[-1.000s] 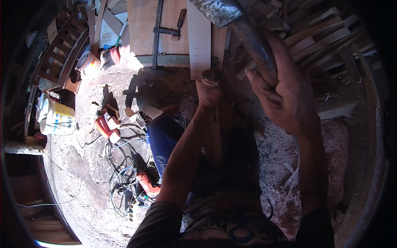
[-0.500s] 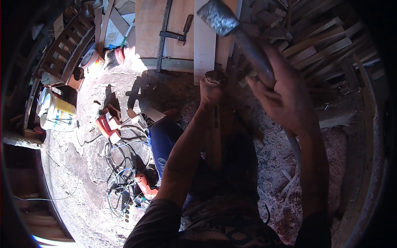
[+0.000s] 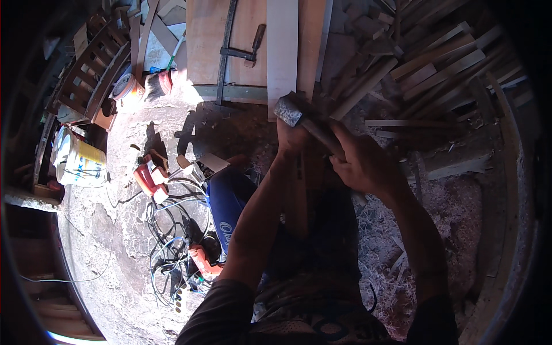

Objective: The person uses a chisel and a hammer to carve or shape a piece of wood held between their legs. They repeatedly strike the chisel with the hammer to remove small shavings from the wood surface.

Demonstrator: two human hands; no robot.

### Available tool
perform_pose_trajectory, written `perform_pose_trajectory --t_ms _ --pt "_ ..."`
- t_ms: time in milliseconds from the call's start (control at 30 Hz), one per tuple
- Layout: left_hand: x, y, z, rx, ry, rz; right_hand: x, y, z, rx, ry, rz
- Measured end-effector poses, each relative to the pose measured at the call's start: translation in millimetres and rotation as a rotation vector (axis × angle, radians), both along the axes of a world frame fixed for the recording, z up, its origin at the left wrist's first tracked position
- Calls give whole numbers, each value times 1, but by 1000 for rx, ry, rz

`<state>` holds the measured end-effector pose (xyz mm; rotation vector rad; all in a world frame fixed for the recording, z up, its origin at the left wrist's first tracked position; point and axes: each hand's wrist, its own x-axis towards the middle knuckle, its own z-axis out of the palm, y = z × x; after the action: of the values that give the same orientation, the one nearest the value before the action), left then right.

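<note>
My right hand is closed on the handle of a hammer, whose metal head is down over my left hand. That hand is closed round an upright tool, whose top is hidden behind the hammer head. Below it, a length of wood stands between my legs, over my dark blue trousers. A pale plank lies just beyond my hands.
Plywood boards with a bar clamp lie ahead. Offcuts are piled right, above shavings. Buckets and a slatted wooden piece line the left. Red power tools and tangled cables lie on the floor.
My right hand has swung the hammer down from high on the right onto the top of what my left hand holds. My left hand has barely moved.
</note>
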<state>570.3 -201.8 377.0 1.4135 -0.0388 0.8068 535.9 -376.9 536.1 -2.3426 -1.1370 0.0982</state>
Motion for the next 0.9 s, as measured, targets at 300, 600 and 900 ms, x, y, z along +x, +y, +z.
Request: perform_pose_trajectory --t_ms 300,600,900 --pt "20 10 -7 -162 197 -39 27 29 96 222 -335 -108" --pt "-4 -10 -2 47 -43 15 6 -5 -13 -89 87 -37" --pt "30 8 -21 -121 275 78 38 35 121 495 -577 -123"
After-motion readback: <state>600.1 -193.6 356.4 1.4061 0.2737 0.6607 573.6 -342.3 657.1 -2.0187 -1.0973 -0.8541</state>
